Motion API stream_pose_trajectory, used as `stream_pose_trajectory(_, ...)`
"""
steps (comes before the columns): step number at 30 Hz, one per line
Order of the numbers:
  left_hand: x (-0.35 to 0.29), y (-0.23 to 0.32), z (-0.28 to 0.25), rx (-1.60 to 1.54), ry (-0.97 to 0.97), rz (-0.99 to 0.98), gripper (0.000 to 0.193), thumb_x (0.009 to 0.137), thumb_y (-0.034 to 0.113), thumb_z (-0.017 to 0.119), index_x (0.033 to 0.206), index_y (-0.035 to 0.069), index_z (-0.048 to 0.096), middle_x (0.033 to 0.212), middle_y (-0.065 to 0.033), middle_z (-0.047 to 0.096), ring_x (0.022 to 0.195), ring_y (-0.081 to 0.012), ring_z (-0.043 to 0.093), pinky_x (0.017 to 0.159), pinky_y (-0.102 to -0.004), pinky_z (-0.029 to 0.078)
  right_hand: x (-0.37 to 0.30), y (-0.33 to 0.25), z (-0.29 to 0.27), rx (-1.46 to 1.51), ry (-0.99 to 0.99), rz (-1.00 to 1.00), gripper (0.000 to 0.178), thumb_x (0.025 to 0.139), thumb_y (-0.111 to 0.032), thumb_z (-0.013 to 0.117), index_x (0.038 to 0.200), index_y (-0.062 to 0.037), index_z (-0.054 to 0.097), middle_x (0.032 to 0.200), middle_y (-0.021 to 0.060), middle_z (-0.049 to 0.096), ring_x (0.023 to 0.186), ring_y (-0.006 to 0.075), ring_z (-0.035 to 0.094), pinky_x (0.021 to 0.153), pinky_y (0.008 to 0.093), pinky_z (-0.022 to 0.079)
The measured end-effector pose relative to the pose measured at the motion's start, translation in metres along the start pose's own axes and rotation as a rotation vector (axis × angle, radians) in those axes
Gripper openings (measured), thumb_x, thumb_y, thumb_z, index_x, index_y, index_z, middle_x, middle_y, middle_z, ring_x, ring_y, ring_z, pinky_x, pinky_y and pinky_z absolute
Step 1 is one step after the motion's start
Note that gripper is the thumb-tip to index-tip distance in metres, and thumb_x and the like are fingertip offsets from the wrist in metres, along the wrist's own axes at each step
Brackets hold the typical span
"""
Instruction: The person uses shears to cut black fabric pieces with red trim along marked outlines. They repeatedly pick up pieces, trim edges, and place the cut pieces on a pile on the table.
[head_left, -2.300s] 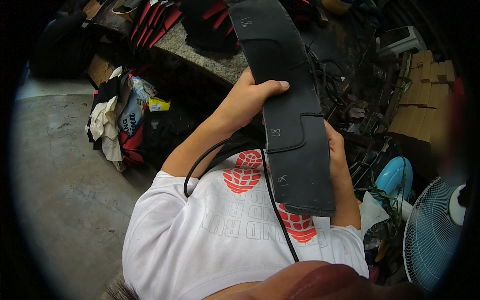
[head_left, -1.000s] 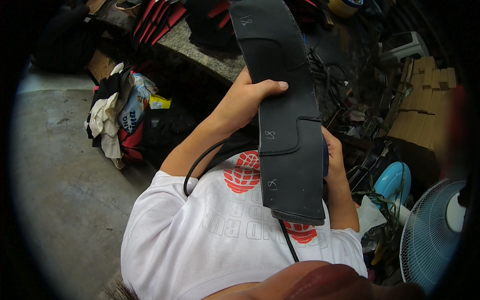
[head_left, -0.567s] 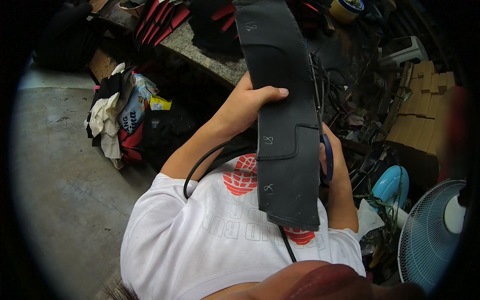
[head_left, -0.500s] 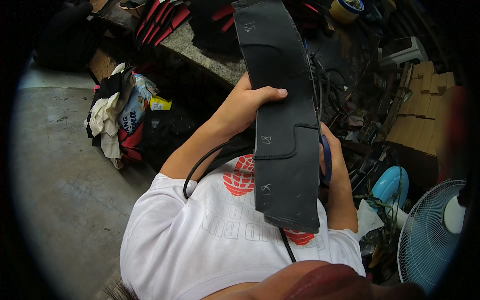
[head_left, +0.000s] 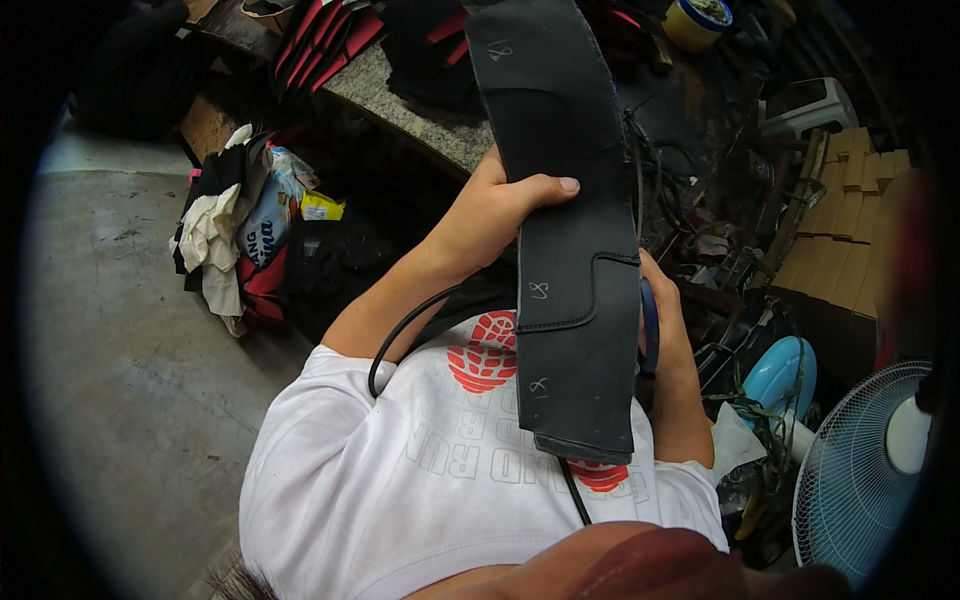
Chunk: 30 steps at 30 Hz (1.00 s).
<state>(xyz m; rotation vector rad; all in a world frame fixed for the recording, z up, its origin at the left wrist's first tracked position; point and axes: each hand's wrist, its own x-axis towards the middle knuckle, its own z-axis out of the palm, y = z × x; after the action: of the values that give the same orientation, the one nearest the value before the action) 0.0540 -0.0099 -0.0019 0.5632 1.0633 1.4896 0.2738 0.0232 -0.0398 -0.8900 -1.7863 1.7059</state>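
Observation:
A long strip of black leather-like pieces (head_left: pixel 575 215), joined by curved stitched seams and marked with pale handwriting, hangs upright in front of my chest. My left hand (head_left: pixel 490 210) grips its left edge, thumb flat on the face and fingers hidden behind. At the strip's right edge, partly covered by it, is my right hand (head_left: pixel 664 295). Its fingers are closed around a dark blue looped handle (head_left: pixel 651 330), which looks like that of scissors. Any blades are behind the strip.
Black and red cut pieces (head_left: pixel 322 45) lie on a speckled stone worktop (head_left: pixel 425 125) ahead. A heap of cloth scraps and bags (head_left: pixel 215 225) stands to the left. On the right are stacked tan blocks (head_left: pixel 840 225), a grey stool (head_left: pixel 812 105) and a fan (head_left: pixel 865 480).
The strip has tilted slightly, its lower left edge shifting right and its top rising out of view. My right hand has shifted slightly left with the blue handle. My left hand keeps its grip.

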Motion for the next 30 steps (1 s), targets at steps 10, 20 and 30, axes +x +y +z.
stream_pose_trajectory(10, -0.0012, -0.0018, -0.0030, -0.006, 0.010, -0.027, 0.033, 0.078, 0.008, 0.068, 0.107, -0.004, 0.057, 0.089, -0.0114, 0.064, 0.074, -0.0171, 0.066, 0.065, -0.0275, 0.056, -0.0033, -0.0018, 0.0007, 0.034, -0.009, 0.058, 0.013, 0.088, -0.012, 0.057, 0.087, -0.0001, 0.051, 0.058, -0.0004, 0.049, 0.049, 0.0047, 0.046, 0.046, 0.0208, 0.037)
stream_pose_trajectory(20, -0.0010, 0.0030, -0.0085, 0.074, -0.095, -0.090, 0.043, 0.081, 0.008, 0.065, 0.119, -0.004, 0.048, 0.100, -0.0121, 0.061, 0.085, -0.0176, 0.065, 0.071, -0.0282, 0.055, -0.0013, -0.0036, -0.0022, 0.103, -0.009, 0.042, 0.048, 0.088, -0.046, 0.064, 0.092, 0.0001, 0.053, 0.060, 0.0000, 0.051, 0.052, 0.0059, 0.049, 0.048, 0.0204, 0.040)
stream_pose_trajectory(30, -0.0043, -0.0025, -0.0023, 0.101, -0.118, -0.084, 0.041, 0.082, 0.009, 0.064, 0.118, -0.004, 0.049, 0.098, -0.0110, 0.061, 0.084, -0.0170, 0.064, 0.072, -0.0280, 0.054, -0.0031, -0.0016, -0.0031, 0.103, -0.015, 0.034, 0.034, 0.091, -0.032, 0.061, 0.093, 0.0011, 0.053, 0.061, -0.0010, 0.050, 0.050, 0.0053, 0.047, 0.047, 0.0208, 0.039)
